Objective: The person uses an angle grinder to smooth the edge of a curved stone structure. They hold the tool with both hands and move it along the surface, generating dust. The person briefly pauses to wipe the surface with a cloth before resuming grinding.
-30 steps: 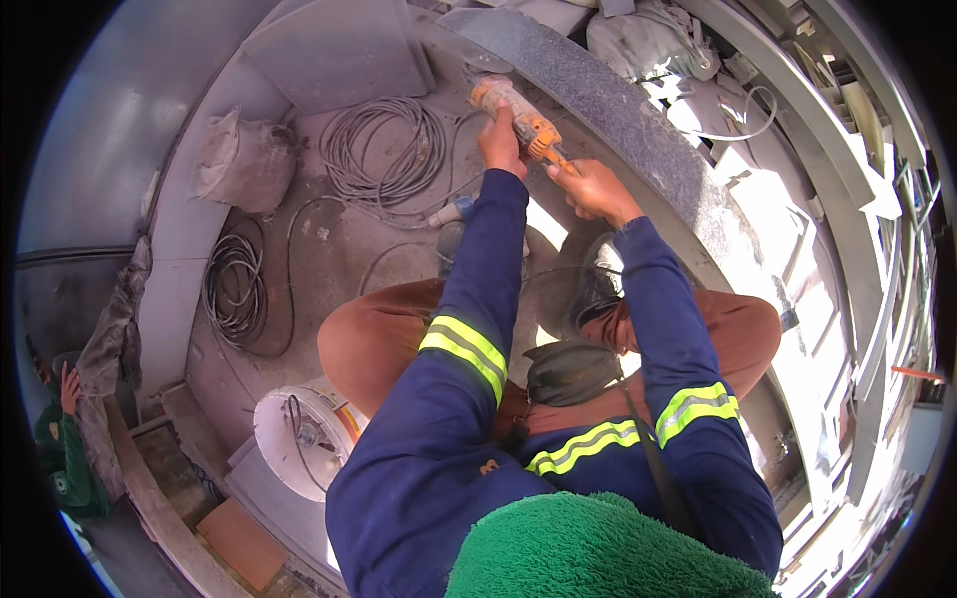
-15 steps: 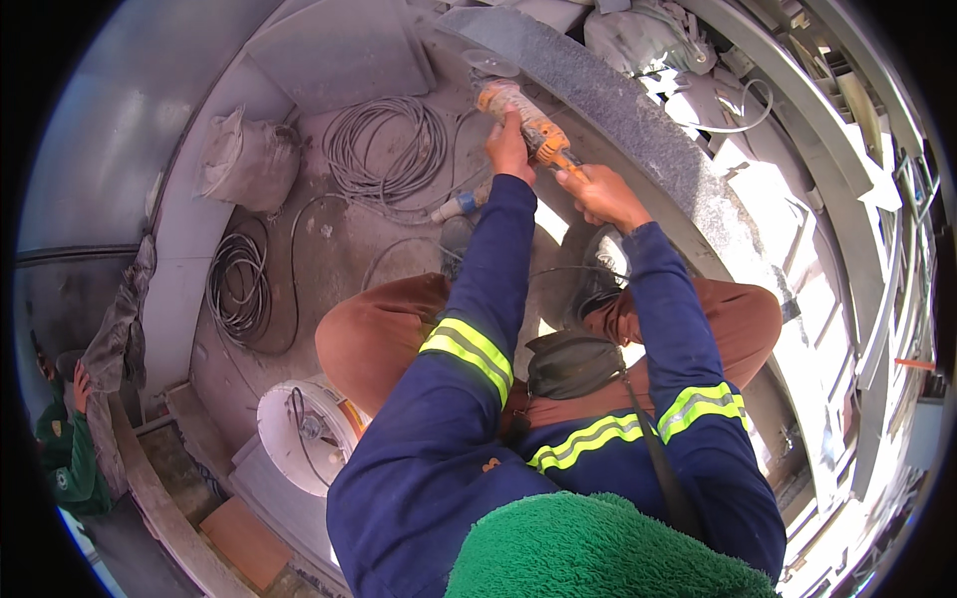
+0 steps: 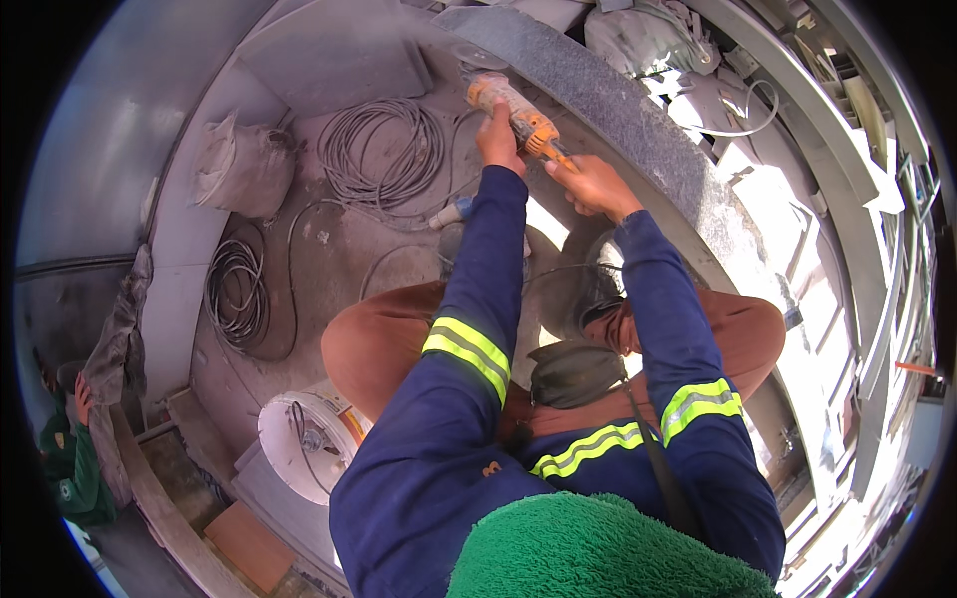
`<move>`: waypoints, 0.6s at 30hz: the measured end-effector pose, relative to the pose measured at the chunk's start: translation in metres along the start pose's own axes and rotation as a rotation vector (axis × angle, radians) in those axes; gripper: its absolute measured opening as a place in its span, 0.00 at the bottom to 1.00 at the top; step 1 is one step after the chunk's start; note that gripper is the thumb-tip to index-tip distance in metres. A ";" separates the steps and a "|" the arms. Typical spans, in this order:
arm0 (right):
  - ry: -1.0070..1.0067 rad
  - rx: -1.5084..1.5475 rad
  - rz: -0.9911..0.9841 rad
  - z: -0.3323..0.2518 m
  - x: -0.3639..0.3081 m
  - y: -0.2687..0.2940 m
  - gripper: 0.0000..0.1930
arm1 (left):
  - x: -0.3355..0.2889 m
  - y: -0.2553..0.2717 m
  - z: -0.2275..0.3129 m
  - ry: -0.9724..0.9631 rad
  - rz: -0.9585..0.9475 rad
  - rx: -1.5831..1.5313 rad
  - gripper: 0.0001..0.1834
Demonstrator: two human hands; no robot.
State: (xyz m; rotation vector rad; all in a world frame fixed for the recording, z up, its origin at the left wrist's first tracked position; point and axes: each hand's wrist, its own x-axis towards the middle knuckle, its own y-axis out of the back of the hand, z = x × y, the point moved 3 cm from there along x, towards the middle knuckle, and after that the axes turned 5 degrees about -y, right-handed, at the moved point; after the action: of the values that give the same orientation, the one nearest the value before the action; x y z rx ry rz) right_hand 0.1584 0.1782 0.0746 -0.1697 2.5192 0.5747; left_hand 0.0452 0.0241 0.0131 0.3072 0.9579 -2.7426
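An orange angle grinder point(image 3: 526, 118), dusty on its body, is held out in front of me with both hands. My left hand point(image 3: 500, 143) wraps round its front part, near the grinding disc point(image 3: 480, 57). Farther back, my right hand point(image 3: 595, 185) is closed on its rear end. The disc lies at the edge of a long grey stone slab point(image 3: 598, 100), close to the slab's far left end; whether they touch I cannot tell. Some haze of dust hangs near the disc. A blue-and-white plug connector point(image 3: 454, 211) lies beside my left forearm.
Coiled cables point(image 3: 382, 154) and a smaller cable coil point(image 3: 237, 289) lie on the floor at left. Near them stand a dusty sack point(image 3: 247, 167) and a white bucket point(image 3: 284, 439). Metal profiles point(image 3: 877, 329) crowd the right. At far left is another person's green sleeve point(image 3: 88, 478).
Both hands and the grinder have shifted slightly to the left and up along the slab's edge. Haze near the disc looks thicker. My hold on the tool is unchanged.
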 end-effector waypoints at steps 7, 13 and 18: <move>-0.009 0.014 0.022 -0.010 0.014 0.000 0.29 | 0.017 -0.003 0.004 0.020 0.043 0.037 0.24; -0.007 0.027 0.026 -0.006 0.011 0.000 0.29 | 0.016 0.000 -0.001 0.007 0.028 0.033 0.24; 0.024 -0.008 0.016 0.006 -0.001 0.001 0.30 | -0.002 0.001 0.000 -0.022 0.013 0.048 0.25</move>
State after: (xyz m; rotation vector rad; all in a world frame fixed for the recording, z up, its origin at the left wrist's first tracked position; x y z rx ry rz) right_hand 0.1621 0.1811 0.0713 -0.1606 2.5440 0.5922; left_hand 0.0476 0.0238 0.0137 0.2896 0.8828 -2.7547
